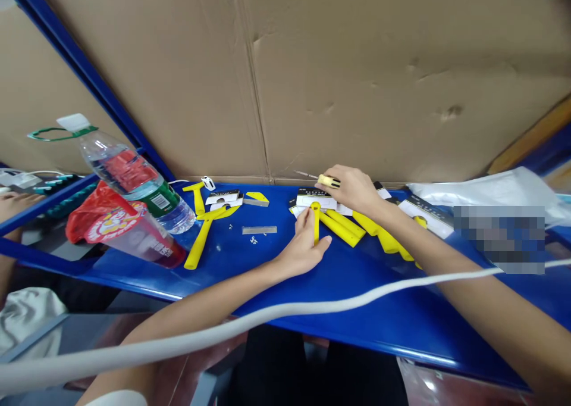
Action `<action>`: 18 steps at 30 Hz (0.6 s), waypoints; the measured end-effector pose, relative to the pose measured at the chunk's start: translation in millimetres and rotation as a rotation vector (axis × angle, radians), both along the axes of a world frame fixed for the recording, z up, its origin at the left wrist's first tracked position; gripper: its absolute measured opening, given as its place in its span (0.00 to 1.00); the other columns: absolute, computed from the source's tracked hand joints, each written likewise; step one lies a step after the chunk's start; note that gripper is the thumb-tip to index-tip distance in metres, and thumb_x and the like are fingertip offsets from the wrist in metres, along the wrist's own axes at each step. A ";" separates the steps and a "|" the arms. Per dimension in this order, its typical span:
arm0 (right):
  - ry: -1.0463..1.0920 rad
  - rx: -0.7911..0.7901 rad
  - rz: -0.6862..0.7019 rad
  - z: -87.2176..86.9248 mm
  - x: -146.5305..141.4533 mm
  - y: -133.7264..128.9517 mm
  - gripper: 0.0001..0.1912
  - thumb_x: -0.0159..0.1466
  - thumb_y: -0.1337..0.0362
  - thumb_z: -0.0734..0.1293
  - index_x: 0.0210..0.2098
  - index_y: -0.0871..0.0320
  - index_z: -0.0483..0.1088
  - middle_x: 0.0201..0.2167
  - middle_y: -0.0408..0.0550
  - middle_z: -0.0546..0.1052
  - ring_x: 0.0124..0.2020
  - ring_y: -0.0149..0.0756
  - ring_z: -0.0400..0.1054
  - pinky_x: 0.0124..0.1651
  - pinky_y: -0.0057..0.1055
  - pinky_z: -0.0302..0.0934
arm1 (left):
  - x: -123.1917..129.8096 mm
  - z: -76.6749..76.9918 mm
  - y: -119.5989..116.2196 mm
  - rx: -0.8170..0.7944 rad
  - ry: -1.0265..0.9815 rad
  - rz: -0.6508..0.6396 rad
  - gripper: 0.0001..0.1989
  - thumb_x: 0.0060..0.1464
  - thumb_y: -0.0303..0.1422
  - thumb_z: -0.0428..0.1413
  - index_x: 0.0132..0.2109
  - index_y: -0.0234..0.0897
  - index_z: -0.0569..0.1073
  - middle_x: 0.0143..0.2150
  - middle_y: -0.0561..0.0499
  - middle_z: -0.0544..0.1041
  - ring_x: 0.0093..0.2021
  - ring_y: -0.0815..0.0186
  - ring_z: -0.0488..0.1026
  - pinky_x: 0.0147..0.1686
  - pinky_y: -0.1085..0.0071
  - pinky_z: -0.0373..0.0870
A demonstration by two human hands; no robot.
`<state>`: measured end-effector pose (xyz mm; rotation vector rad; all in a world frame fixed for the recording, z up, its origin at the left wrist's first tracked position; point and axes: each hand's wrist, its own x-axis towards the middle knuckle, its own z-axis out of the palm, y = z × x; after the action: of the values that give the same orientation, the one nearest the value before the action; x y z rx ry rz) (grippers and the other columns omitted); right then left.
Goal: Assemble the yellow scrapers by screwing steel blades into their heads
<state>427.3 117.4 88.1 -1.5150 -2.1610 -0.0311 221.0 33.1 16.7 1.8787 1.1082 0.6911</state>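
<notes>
Head view: left fingers (304,222) grip a yellow handle (316,226), right fingers (334,170) a screwdriver (329,181), tip pointing left. Best brace the handle firmly, driver kept square.

Left hand (304,246): yellow tool (316,226), right hand (354,186): screwdriver (328,181)

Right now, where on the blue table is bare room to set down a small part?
The blue table looks bare between the yellow handle beside the cup and the left hand, nearer than the white bits. Another patch lies between the left hand and right forearm, beyond the white cable. It is crowded around the right hand: other yellow handles and cartons.
</notes>
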 end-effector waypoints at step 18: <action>1.111 -0.298 0.128 -43.8 -1.3 -112.6 0.28 0.76 0.31 0.63 0.45 0.50 0.69 0.26 0.38 0.70 0.17 0.32 0.61 0.18 0.34 0.57 | -160.9 43.5 25.6 0.497 0.612 0.456 0.23 0.75 0.36 0.52 0.69 0.30 0.73 0.70 0.28 0.77 0.71 0.39 0.73 0.73 0.42 0.65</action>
<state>426.0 4.8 44.3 -1.0868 -1.3484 0.9695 60.1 58.7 60.2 2.3692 1.9354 0.7001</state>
